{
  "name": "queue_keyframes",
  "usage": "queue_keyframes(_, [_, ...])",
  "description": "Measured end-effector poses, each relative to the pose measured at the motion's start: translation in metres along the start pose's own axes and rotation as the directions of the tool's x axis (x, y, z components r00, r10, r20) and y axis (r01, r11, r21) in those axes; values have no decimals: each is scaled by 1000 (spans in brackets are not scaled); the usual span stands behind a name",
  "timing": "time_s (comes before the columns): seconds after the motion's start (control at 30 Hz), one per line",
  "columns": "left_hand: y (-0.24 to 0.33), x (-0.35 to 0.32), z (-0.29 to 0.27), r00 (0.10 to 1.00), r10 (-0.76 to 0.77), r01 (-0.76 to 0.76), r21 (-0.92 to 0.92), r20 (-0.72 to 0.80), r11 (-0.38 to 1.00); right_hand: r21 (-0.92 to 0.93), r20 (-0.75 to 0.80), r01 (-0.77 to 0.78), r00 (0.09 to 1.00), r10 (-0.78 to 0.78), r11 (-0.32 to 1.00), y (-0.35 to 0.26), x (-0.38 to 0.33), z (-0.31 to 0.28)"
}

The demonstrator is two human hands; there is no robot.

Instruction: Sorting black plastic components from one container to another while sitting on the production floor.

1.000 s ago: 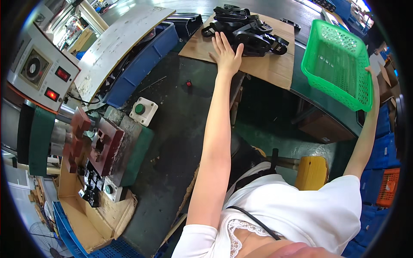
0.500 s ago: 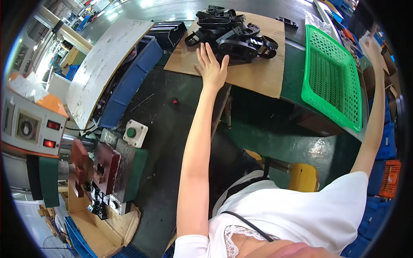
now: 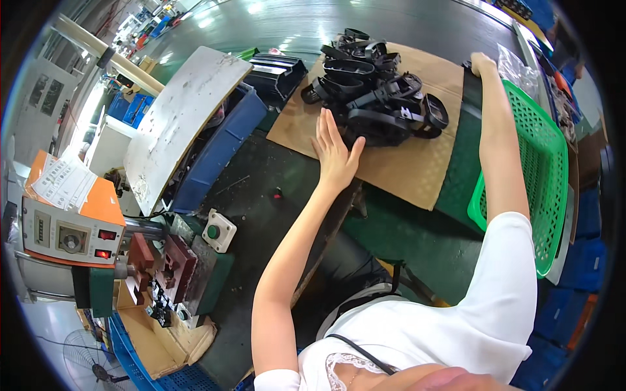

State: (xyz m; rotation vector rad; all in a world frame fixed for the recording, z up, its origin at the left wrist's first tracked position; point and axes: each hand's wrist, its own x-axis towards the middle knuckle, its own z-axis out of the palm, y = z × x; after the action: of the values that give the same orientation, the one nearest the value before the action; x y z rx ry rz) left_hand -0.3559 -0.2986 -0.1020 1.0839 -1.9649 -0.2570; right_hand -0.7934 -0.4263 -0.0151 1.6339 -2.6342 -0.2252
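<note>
A pile of black plastic parts (image 3: 375, 91), several of them ring- or strap-shaped, lies on a flat cardboard sheet (image 3: 417, 186). At the pile's near edge is my left hand (image 3: 337, 156), open with its fingers stretched out and thumb apart. It holds nothing; whether its fingertips touch the parts is hard to tell. My right arm reaches far forward over the green basket. The right hand (image 3: 483, 64) is closed beside the sheet's far right corner, on a small black plastic part (image 3: 467, 65) that sticks out at its left and is mostly covered.
A green perforated basket (image 3: 551, 215) stands on the right. On the left are a blue bin (image 3: 225, 146) under a white board (image 3: 186, 111), a control box (image 3: 68, 231), a press fixture (image 3: 176, 267) and a green push button (image 3: 214, 231). A conveyor belt (image 3: 293, 29) runs behind.
My right hand has swung from the far right, beyond the basket, leftward to the black part by the cardboard. My left hand stays by the pile, and the whole view has shifted.
</note>
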Motion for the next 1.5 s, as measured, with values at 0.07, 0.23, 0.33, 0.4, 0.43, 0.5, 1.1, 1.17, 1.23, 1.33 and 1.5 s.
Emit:
queue_keyframes(0.07, [-1, -1, -2, 1000, -18, 18, 14, 8, 1000, -11, 30, 0, 1000, 1, 1000, -5, 1, 7])
queue_keyframes(0.23, [4, 2, 0, 999, -28, 28, -8, 39, 1000, -24, -14, -23, 1000, 23, 999, 13, 18, 19])
queue_keyframes(0.33, [2, 2, -2, 999, -31, 31, -9, 32, 999, 5, 43, -28, 999, 28, 1000, 21, 30, 24])
queue_keyframes(0.4, [2, 2, -4, 999, -39, 39, -1, 33, 999, -1, 104, -64, 993, 64, 998, 24, 33, 28])
queue_keyframes(0.43, [2, 2, -5, 998, -41, 40, 10, 38, 999, 3, 112, -85, 990, 84, 996, 24, 36, 30])
queue_keyframes(0.5, [5, 2, -5, 998, -50, 50, 3, 39, 999, -7, 124, -97, 988, 97, 995, 35, 35, 31])
queue_keyframes(1.1, [-1, 0, -6, 999, -37, 37, 1, -32, 999, 664, 287, 303, 741, -607, 684, -111, -41, -67])
queue_keyframes(1.17, [-1, -2, -7, 998, -55, 55, 14, -15, 998, 657, 133, 395, 777, -615, 642, -124, -18, -59])
queue_keyframes(1.23, [8, 1, -4, 999, -50, 50, 14, 9, 999, 503, -141, 600, 767, -626, 622, -123, 20, -55])
queue_keyframes(1.33, [8, 1, -6, 997, -78, 77, 16, 24, 997, 201, -448, 722, 669, -593, 662, -170, 48, -49])
queue_keyframes(1.5, [9, 0, -7, 996, -88, 88, 14, 22, 996, 360, -301, 688, 725, -619, 630, -240, 81, -19])
